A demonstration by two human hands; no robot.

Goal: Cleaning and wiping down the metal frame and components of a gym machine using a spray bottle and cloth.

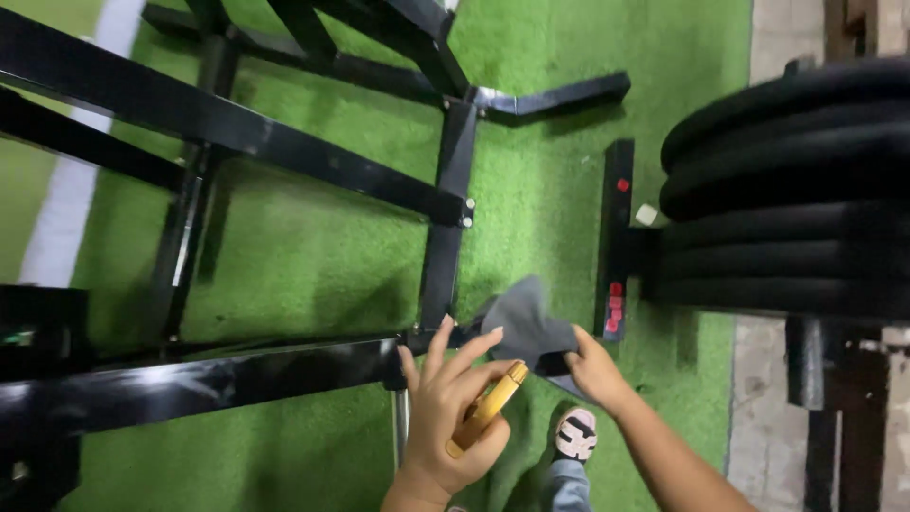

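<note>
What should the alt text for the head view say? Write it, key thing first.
The left hand holds a yellow spray bottle while the right hand grips a grey cloth at a black metal frame on green turf. Stacked black weight plates sit to the right.

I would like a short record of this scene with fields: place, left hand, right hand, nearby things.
place: green artificial turf with a paved strip at the right edge
left hand: left hand holds a slim yellow object, fingers spread near the black metal frame
right hand: right hand grips a dark grey cloth beside the frame's upright bar
nearby things: stacked black weight plates at the right; a shoe below the hands
</note>
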